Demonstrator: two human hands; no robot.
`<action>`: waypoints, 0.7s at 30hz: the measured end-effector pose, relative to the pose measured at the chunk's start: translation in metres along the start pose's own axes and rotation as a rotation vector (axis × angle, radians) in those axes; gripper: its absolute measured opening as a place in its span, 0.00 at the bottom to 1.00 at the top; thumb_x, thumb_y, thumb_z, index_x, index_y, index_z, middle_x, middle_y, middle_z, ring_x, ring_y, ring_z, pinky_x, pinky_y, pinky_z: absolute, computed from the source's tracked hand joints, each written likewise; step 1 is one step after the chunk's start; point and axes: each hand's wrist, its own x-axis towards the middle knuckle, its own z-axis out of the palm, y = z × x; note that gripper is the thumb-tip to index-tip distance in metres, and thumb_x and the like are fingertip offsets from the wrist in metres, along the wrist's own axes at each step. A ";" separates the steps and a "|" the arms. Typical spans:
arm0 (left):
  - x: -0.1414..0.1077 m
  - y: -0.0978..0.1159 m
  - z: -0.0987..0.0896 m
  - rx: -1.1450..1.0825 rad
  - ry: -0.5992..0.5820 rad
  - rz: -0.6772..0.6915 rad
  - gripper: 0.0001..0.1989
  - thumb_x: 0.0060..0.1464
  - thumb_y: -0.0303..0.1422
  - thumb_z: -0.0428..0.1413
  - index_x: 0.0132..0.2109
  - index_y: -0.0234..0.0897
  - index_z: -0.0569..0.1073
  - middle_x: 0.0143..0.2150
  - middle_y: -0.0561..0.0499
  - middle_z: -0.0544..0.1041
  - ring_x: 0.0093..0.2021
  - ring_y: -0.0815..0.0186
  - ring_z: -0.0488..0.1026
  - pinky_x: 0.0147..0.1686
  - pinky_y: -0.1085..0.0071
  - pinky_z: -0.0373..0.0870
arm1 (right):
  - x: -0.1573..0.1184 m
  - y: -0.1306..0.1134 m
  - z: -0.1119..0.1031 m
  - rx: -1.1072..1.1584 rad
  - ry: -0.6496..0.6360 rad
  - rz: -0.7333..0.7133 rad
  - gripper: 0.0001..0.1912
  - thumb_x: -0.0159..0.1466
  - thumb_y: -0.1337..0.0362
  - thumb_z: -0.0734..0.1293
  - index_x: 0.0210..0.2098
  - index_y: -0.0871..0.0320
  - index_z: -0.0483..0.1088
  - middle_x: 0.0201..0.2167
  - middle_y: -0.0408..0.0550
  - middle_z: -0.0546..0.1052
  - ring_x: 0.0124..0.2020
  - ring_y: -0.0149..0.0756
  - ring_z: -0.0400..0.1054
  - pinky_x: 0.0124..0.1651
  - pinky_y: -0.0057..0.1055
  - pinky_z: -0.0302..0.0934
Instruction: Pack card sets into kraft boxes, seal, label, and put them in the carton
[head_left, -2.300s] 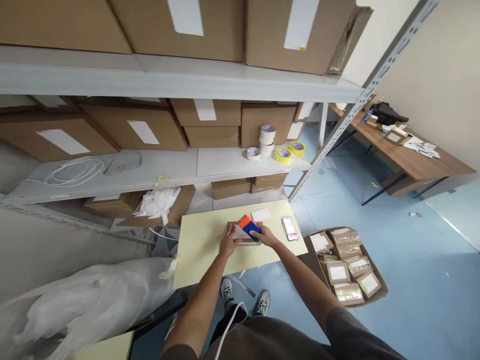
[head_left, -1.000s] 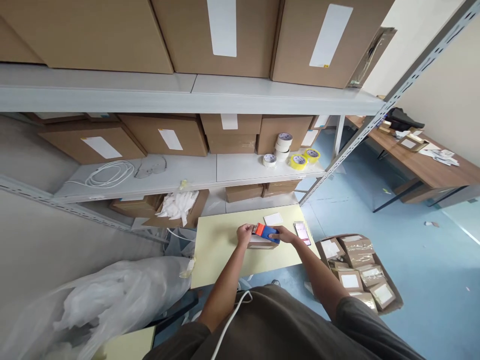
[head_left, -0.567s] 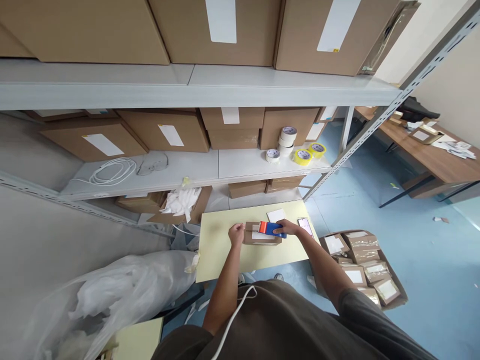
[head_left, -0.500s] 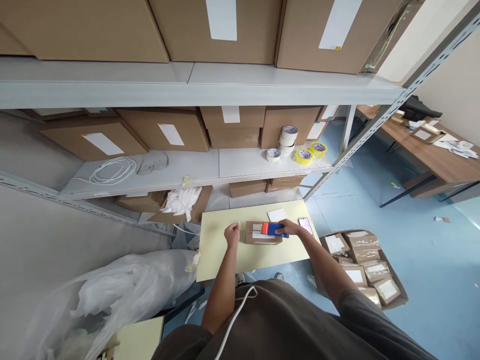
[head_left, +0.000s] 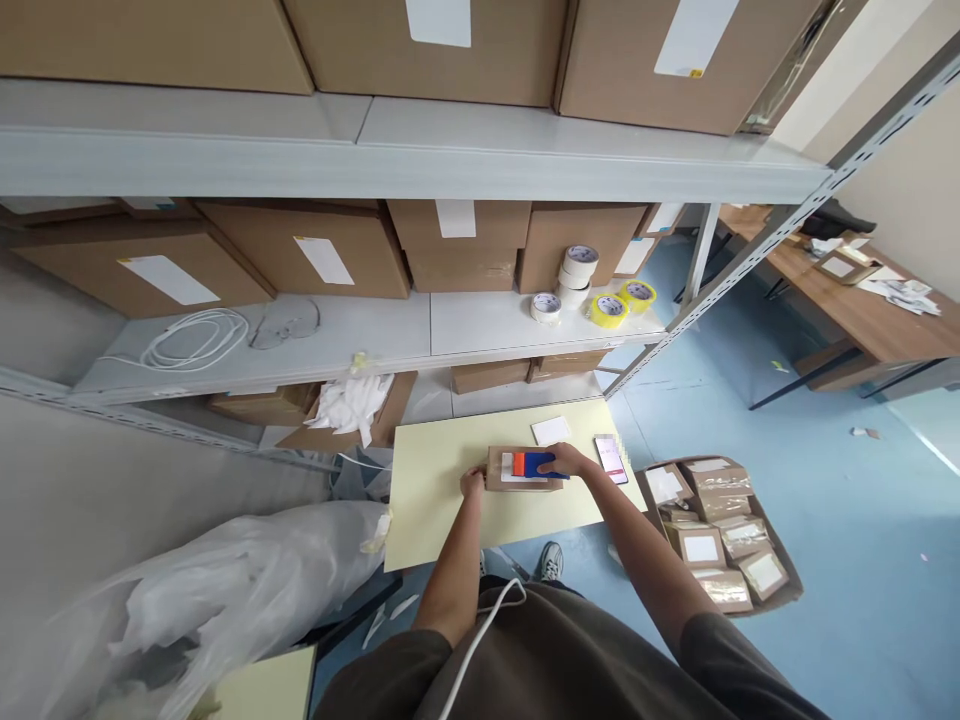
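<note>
A small brown cardboard box [head_left: 493, 470] with a white label on top lies on the pale yellow table [head_left: 431, 500]. My left hand [head_left: 472, 482] is at the box's left end, its fingers closed against that side; the fingertips are partly hidden. In my right hand [head_left: 564, 460] is a blue and orange tape dispenser [head_left: 536, 464], gripped from its right end. The dispenser lies over the top of the box, its orange part facing left above the label.
Behind the box lies a white card [head_left: 551, 431], with a phone [head_left: 611, 458] to its right. Tape rolls [head_left: 607, 311] stand on the shelf [head_left: 480, 325] beyond. A carton of packed boxes [head_left: 795, 590] is on the floor at right; plastic wrapping [head_left: 255, 590] bulges at left.
My left hand has moved from beside the box, slightly raised, down to its left end. The tape dispenser has shifted slightly left over the box. The view has also shifted a little.
</note>
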 end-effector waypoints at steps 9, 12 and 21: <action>-0.011 0.011 -0.015 0.147 0.028 0.017 0.15 0.60 0.44 0.58 0.45 0.40 0.81 0.48 0.42 0.84 0.54 0.51 0.80 0.51 0.63 0.74 | 0.001 -0.011 0.011 -0.116 0.119 0.091 0.31 0.61 0.34 0.70 0.42 0.56 0.81 0.43 0.56 0.84 0.44 0.47 0.78 0.37 0.31 0.63; -0.025 0.018 -0.009 0.174 -0.169 0.174 0.22 0.67 0.49 0.49 0.44 0.41 0.82 0.45 0.45 0.85 0.51 0.54 0.81 0.49 0.65 0.74 | 0.004 -0.018 0.013 -0.124 0.108 0.104 0.32 0.59 0.33 0.71 0.43 0.57 0.80 0.45 0.58 0.84 0.46 0.49 0.78 0.40 0.33 0.66; -0.065 0.016 0.034 0.344 -0.129 0.210 0.28 0.73 0.48 0.40 0.57 0.39 0.79 0.57 0.39 0.82 0.59 0.54 0.78 0.56 0.65 0.71 | -0.001 0.012 -0.002 -0.103 0.079 0.124 0.35 0.56 0.34 0.74 0.45 0.60 0.80 0.46 0.62 0.83 0.47 0.51 0.78 0.42 0.34 0.67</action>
